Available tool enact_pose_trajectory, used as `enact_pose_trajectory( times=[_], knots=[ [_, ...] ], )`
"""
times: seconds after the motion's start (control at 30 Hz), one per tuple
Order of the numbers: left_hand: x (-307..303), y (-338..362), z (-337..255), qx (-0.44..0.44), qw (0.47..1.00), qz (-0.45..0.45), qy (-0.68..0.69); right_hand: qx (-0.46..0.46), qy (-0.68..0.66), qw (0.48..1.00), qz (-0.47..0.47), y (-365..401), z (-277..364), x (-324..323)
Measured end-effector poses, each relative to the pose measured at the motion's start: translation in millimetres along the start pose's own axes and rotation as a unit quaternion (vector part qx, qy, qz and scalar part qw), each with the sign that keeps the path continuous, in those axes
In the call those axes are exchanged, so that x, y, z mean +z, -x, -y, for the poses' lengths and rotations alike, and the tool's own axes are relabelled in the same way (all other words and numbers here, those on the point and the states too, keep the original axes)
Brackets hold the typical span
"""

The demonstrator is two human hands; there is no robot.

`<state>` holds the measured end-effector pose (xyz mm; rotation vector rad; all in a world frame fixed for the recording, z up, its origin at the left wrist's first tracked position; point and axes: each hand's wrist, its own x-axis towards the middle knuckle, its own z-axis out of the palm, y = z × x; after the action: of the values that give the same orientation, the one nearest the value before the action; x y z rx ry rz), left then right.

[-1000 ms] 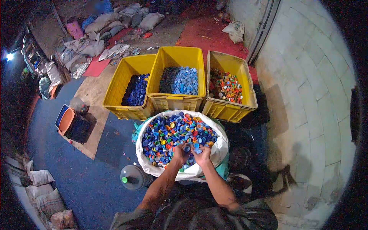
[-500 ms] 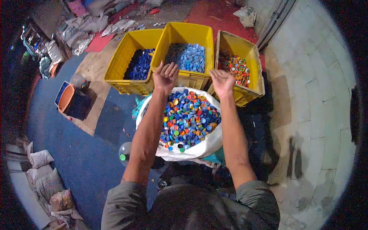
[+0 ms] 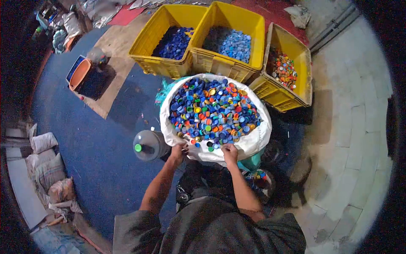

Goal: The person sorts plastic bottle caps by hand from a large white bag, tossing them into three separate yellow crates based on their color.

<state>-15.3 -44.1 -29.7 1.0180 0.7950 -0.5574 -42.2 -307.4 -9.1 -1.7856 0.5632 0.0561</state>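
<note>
Blue floor (image 3: 97, 144): yellow crates (image 3: 220, 67) part-filled by colour, white sack (image 3: 258, 142) heaped with mixed bottle caps (image 3: 213, 112); your left hand (image 3: 179, 151) and right hand (image 3: 229, 151) clutch its near rim.

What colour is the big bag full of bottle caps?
White. The bag shows best in the head view, the only one here.

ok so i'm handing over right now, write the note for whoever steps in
Hands: left hand and right hand are both curled on the near rim of the white sack, apparently gripping it.
Things: mixed caps fill the sack. Beyond it stand three yellow crates, holding dark blue caps, light blue caps and an orange and red mix.
Done: each crate holds a shallow layer of sorted caps.
Left: the sack is heaped with unsorted caps.
</note>
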Motion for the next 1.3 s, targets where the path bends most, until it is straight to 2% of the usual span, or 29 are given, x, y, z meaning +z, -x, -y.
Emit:
enact_pose_trajectory(
  times=[0.07,0.13,0.2,0.23,0.33,0.43,0.47,0.5,0.63,0.73,0.83,0.87,0.93,1.03,1.1,1.13,1.2,1.23,1.27,1.3],
  knots=[
    [-1.9,20.6,9.5,0.046,0.998,-0.013,-0.035,-0.008,0.069,0.997,0.013,5.6,6.8,9.5],
    [-21.1,28.0,24.6,0.031,0.999,0.007,-0.011,-0.025,0.094,0.995,0.023,8.5,2.7,21.9],
    [-33.4,27.2,29.6,-0.037,0.994,0.068,0.076,-0.055,0.074,0.995,0.024,1.5,3.2,32.3],
    [-33.2,29.8,31.7,-0.033,0.988,0.088,0.121,-0.041,0.101,0.994,0.022,-2.5,5.1,35.3],
    [-30.5,48.9,21.5,-0.003,0.995,0.094,0.034,-0.124,0.165,0.978,-0.013,-15.8,24.0,48.5],
    [-4.7,86.1,-9.7,-0.032,0.998,-0.047,0.037,-0.206,0.254,0.943,-0.063,-26.0,46.1,62.0],
    [-11.6,79.3,-6.3,-0.025,0.998,-0.028,0.044,-0.242,0.28,0.926,-0.073,-32.6,48.5,67.1],
    [-24.1,70.3,2.7,-0.02,0.998,-0.009,0.051,-0.205,0.297,0.931,-0.051,-39.3,46.1,73.1],
    [-59.6,42.1,28.5,-0.029,0.996,0.005,0.081,-0.278,0.31,0.906,-0.077,-53.6,49.4,88.8],
    [-79.0,33.5,31.4,-0.018,0.992,0.057,0.108,-0.25,0.347,0.901,-0.077,-54.8,48.8,94.8],
    [-67.7,51.0,10.6,-0.021,0.998,-0.045,0.046,-0.224,0.352,0.906,-0.066,-55.4,50.3,98.8],
    [-72.6,47.7,11.8,-0.02,0.998,-0.032,0.05,-0.22,0.358,0.905,-0.065,-54.4,49.7,99.8],
    [-80.7,39.6,11.3,-0.015,0.998,-0.005,0.056,-0.213,0.339,0.914,-0.065,-56.9,43.2,103.7],
    [-77.0,34.6,5.4,-0.017,0.998,-0.019,0.056,-0.176,0.308,0.933,-0.053,-55.8,50.1,103.0],
    [-74.2,24.0,-0.4,0.028,0.998,0.03,0.046,-0.167,0.251,0.953,-0.045,-56.4,49.8,100.8],
    [-72.3,20.8,-3.4,0.05,0.996,0.054,0.04,-0.128,0.156,0.978,-0.048,-55.8,45.2,99.9],
    [-45.8,29.0,-26.6,0.083,0.995,-0.013,-0.051,-0.052,-0.039,0.996,-0.053,-56.2,40.1,99.1],
    [-27.0,31.1,-42.4,0.099,0.989,-0.047,-0.096,-0.045,0.004,0.998,-0.053,-43.1,72.9,86.8],
    [-18.8,17.0,-45.5,0.144,0.982,-0.04,-0.118,0.019,-0.171,0.985,-0.03,-43.9,63.9,83.1],
    [-13.5,-2.2,-44.0,0.188,0.972,-0.033,-0.14,0.082,-0.34,0.937,-0.008,-44.2,50.3,77.8]
  ],
)
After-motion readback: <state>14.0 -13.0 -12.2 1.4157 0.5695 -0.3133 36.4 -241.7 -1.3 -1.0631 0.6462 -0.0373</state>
